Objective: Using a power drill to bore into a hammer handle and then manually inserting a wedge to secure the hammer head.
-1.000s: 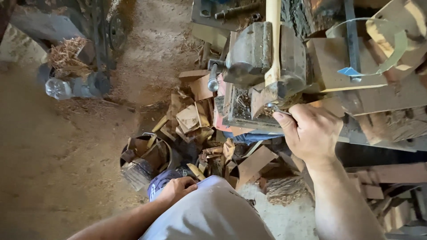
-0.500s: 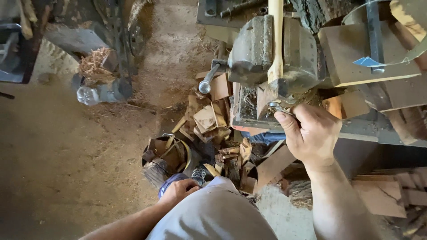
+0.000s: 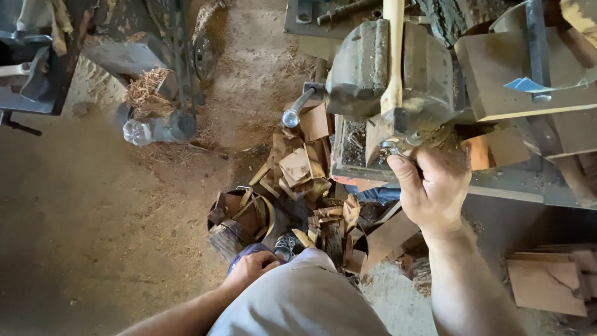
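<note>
Dirt-floored workshop; bench vise (image 3: 398,74) at the bench's front edge clamps a stiff wooden handle (image 3: 393,56); my right hand (image 3: 432,186) closed around a small metal tool (image 3: 393,147) below; left hand (image 3: 252,266) resting on my knee, grip indeterminable.

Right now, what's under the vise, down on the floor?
Below the vise lies a heap of wood offcuts beside a bucket holding more scraps. The right hand and the bench edge cover the floor further right.
</note>
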